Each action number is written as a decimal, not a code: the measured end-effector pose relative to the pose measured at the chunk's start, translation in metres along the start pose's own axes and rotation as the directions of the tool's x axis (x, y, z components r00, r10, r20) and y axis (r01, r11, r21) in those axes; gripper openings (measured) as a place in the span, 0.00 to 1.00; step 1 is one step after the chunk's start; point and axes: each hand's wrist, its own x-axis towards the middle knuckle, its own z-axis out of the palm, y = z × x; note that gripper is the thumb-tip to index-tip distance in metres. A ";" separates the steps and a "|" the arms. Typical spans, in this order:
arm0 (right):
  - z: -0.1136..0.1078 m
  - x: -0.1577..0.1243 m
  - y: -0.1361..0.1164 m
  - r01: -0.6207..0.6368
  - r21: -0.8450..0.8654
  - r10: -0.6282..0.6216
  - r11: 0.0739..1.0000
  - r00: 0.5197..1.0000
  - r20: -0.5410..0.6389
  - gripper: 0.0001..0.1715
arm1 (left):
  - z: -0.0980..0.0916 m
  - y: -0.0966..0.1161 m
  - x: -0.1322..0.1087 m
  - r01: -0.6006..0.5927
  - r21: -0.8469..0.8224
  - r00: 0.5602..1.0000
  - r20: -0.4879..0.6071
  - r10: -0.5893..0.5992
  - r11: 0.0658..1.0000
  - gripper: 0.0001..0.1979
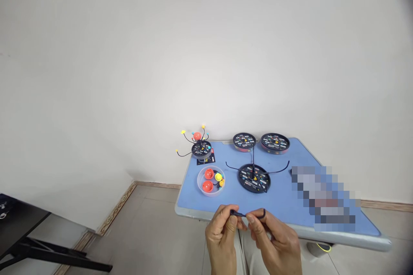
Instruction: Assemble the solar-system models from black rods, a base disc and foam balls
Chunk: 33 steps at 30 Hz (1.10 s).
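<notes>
Between my two hands is a thin black curved arm piece [240, 214] with a ring at its left end. My left hand [222, 234] pinches it by the ring, and my right hand [272, 238] pinches it near the bent end. Both hands are just off the table's front edge. Beyond them stands a round black printed base [247, 185] with several curved black arms rising from its middle post. Left of it, a clear round tub [198, 185] holds two red half-shells [208, 187], yellow and orange balls and small dark pieces.
An assembled solar system model [197, 136] stands at the table's back left, on a dark card. Two round printed containers [244, 142] [275, 142] sit along the back. A blurred-out object [324, 197] lies at the right of the blue table [280, 210]. A black table [22, 223] is at far left.
</notes>
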 end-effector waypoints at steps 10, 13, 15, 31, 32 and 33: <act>0.007 0.000 0.003 -0.150 0.096 0.153 0.984 0.988 -0.027 0.20 | 0.004 -0.009 0.000 -0.060 0.150 0.996 -0.056 0.069 0.987 0.14; 0.008 0.002 0.011 -0.177 0.127 0.174 0.976 0.984 0.035 0.20 | 0.006 -0.012 0.001 -0.066 0.147 0.994 -0.078 0.078 0.987 0.14; 0.008 0.004 0.017 -0.214 0.152 0.203 0.965 0.976 0.081 0.20 | 0.008 -0.013 0.002 -0.065 0.138 0.994 -0.077 0.076 0.988 0.14; 0.003 0.010 0.027 -0.476 0.317 0.447 0.820 0.879 0.165 0.27 | 0.012 -0.028 0.008 -0.233 0.054 0.971 -0.048 0.236 0.971 0.13; 0.002 0.010 0.029 -0.480 0.318 0.450 0.818 0.877 0.166 0.27 | 0.014 -0.030 0.008 -0.257 0.061 0.965 -0.037 0.260 0.964 0.13; 0.000 0.011 0.031 -0.485 0.322 0.454 0.813 0.875 0.171 0.27 | 0.016 -0.032 0.009 -0.273 0.063 0.961 -0.033 0.276 0.960 0.13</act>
